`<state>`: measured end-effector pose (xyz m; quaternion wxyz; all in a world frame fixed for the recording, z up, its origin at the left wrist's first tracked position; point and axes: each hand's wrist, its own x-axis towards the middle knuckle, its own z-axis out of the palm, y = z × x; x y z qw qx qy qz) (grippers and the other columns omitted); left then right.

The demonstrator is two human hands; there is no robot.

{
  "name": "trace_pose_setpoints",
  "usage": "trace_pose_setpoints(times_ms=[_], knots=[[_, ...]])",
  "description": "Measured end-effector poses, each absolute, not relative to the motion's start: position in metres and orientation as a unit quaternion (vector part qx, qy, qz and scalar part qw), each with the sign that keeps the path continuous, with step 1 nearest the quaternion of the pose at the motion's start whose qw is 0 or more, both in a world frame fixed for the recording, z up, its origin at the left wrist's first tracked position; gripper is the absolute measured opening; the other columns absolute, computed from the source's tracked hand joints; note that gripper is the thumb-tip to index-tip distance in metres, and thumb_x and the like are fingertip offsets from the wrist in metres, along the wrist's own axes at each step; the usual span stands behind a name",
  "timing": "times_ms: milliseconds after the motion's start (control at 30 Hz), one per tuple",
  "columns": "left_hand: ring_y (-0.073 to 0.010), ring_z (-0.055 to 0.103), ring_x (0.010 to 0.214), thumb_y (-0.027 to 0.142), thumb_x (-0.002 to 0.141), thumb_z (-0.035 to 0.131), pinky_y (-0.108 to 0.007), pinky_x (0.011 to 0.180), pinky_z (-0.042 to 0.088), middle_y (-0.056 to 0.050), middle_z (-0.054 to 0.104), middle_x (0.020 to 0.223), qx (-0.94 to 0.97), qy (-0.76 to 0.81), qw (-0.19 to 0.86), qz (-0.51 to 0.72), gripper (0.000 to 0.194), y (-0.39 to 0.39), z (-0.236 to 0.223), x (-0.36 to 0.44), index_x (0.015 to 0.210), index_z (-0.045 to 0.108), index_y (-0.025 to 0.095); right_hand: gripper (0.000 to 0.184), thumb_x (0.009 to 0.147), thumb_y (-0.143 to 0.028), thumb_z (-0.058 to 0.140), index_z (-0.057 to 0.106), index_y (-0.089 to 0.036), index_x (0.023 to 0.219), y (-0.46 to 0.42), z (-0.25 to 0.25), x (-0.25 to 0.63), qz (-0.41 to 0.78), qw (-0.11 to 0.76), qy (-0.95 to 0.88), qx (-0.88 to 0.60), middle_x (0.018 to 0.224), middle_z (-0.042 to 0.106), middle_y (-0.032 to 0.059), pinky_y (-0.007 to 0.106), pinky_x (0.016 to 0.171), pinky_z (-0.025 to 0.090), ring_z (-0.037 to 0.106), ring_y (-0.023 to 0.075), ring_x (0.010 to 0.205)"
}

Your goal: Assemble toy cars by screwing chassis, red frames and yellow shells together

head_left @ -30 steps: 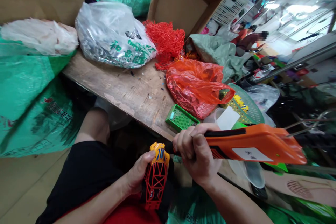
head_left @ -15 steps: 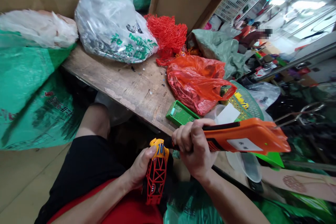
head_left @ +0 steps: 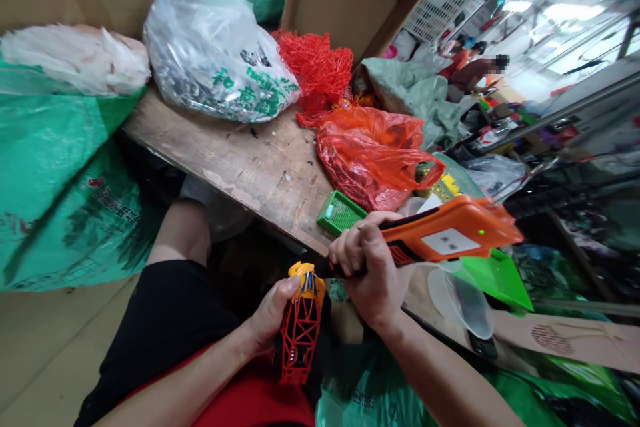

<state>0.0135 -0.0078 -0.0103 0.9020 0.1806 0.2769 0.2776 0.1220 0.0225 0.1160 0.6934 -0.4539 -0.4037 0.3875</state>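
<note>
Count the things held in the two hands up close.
2. The left hand holds a yellow-and-red plastic piece; the right hand grips an orange tool, its dark tip at the piece's yellow end. Anything small inside the closed fingers would be hidden.

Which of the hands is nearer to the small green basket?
Right. The right hand, around the orange tool, is just below the green basket in the picture; the left hand is lower and farther left.

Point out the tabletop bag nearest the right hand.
The red bag, just beyond the green basket; the whitish bag and grey-green sack lie farther off.
</note>
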Motion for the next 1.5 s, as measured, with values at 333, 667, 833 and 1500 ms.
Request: trace_pose_setpoints(times_ms=[333,667,833,1500], knots=[[-0.0158,0.065,0.058,0.072,0.066,0.071,-0.024,0.056,0.052,-0.009,0.070,0.071,0.070,0.161,0.960,0.217,0.071,-0.005,-0.016,0.009,0.090,0.076,0.006,0.022,0.089,-0.038,0.072,0.055,-0.025,0.090,0.054,0.160,0.152,0.295,0.673,-0.487,-0.473,0.050,0.041,-0.0123,0.024,0.045,0.043,0.038,0.0081,0.039],[-0.0163,0.066,0.064,0.070,0.077,0.063,-0.024,0.056,0.054,-0.008,0.069,0.080,0.114,0.114,0.951,0.264,0.066,0.001,-0.016,0.002,0.099,0.073,0.008,0.022,0.087,-0.035,0.071,0.064,-0.023,0.105,0.099,0.169,0.208,0.043,0.536,-0.577,-0.615,0.086,0.069,0.0011,0.040,0.079,0.060,0.071,0.0193,0.078],[-0.0167,0.065,0.064,0.069,0.079,0.062,-0.026,0.053,0.057,-0.007,0.068,0.083,0.119,0.117,0.945,0.281,0.063,0.005,-0.010,-0.003,0.100,0.071,0.011,0.043,0.084,-0.037,0.077,0.061,-0.025,0.121,0.095,0.162,0.218,0.047,0.519,-0.614,-0.593,0.120,0.069,0.0080,0.048,0.099,0.057,0.069,0.0238,0.107],[-0.0234,0.068,0.071,0.058,0.080,0.070,-0.034,0.062,0.059,-0.012,0.076,0.085,0.049,0.234,0.936,0.259,0.049,0.020,-0.002,-0.013,0.101,0.076,0.014,0.023,0.085,-0.017,0.068,0.075,-0.021,0.106,-0.037,0.094,0.169,0.244,0.328,-0.649,-0.642,0.087,0.079,0.0054,0.026,0.068,0.061,0.074,0.0176,0.073]])
